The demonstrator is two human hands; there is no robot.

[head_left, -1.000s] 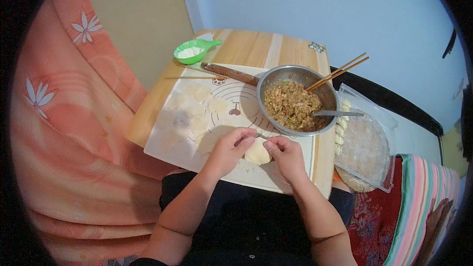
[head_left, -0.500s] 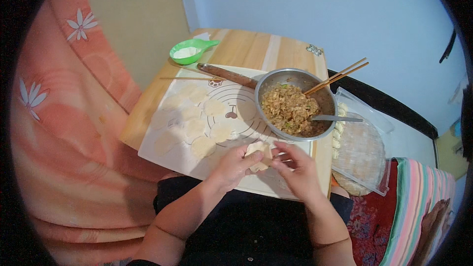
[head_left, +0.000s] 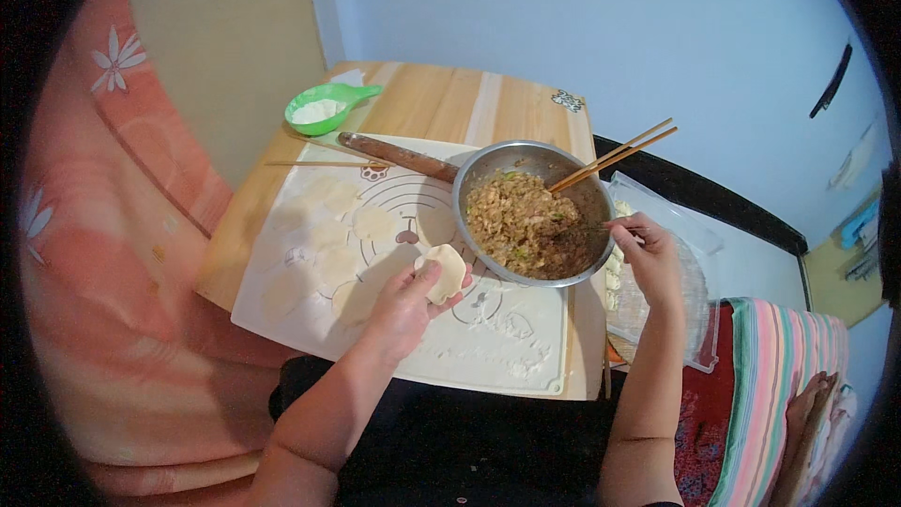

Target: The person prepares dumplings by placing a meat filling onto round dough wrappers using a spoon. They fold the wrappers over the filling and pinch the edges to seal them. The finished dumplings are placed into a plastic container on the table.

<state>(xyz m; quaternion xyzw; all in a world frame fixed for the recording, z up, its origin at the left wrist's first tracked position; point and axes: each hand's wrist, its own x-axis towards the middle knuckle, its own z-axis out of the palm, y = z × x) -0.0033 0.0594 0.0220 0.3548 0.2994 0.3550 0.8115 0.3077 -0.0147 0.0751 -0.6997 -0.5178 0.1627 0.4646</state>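
My left hand point(head_left: 402, 305) holds a round dumpling wrapper point(head_left: 450, 276) over the mat, thumb on top and fingers beneath. My right hand point(head_left: 651, 258) is at the right rim of a steel bowl point(head_left: 464, 246), its fingers pinched on the handle of a spoon point(head_left: 595, 227). The spoon's other end is sunk in brown minced filling point(head_left: 521, 218) with green bits. Two chopsticks point(head_left: 619, 156) lean out of the bowl at its far right. More round wrappers point(head_left: 375, 223) lie on the white printed mat point(head_left: 488, 371), left of the bowl.
A rolling pin point(head_left: 399, 156) touches the bowl's left side. Farther left are a thin stick point(head_left: 319, 164) and a green scoop point(head_left: 319, 113) of white flour. Right of the wooden table point(head_left: 441, 94), folded dumplings point(head_left: 615, 289) sit on a round tray point(head_left: 676, 293), partly behind my right arm.
My right hand has left the wrapper, moved right to the bowl and taken hold of the spoon. My left hand keeps the wrapper, now laid flatter. The whole view has shifted slightly.
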